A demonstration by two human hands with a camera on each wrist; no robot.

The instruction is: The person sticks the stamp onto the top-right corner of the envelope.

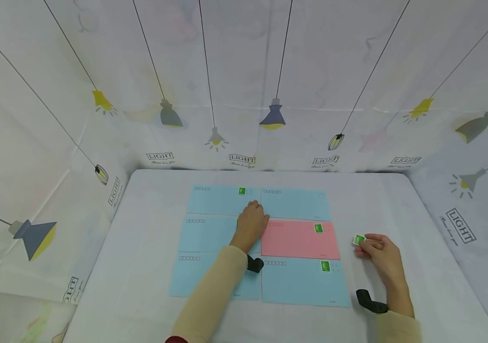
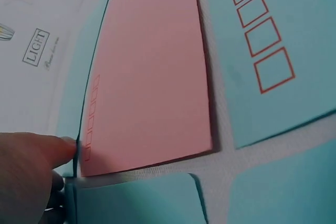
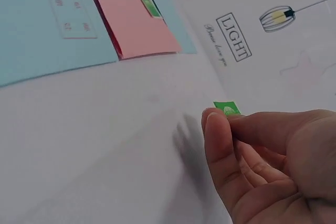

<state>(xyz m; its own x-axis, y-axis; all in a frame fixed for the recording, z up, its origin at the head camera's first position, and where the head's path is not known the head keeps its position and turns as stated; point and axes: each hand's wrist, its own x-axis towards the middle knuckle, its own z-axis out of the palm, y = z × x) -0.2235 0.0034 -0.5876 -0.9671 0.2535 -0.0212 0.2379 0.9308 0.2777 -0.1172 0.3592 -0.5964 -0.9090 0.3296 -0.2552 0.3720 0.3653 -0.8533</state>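
Observation:
My right hand (image 1: 383,259) pinches a small green postage stamp (image 1: 358,239) between thumb and fingers, to the right of the pink envelope (image 1: 297,243). In the right wrist view, a corner of this stamp (image 3: 227,107) pokes out past the fingertips. My left hand (image 1: 251,224) rests where the envelopes meet, near the back right blue envelope (image 1: 295,204). The left wrist view shows the thumb (image 2: 58,150) at the near corner of the pink envelope (image 2: 152,77); the other fingers are mostly hidden. A green stamp (image 1: 318,228) sits on the pink envelope.
Several blue envelopes lie in two columns on the white table (image 1: 141,228). Stamps show on the back left envelope (image 1: 214,200) and front right envelope (image 1: 299,286). My left forearm covers part of the front left envelope (image 1: 188,281). A lamp-patterned curtain (image 1: 244,71) stands behind.

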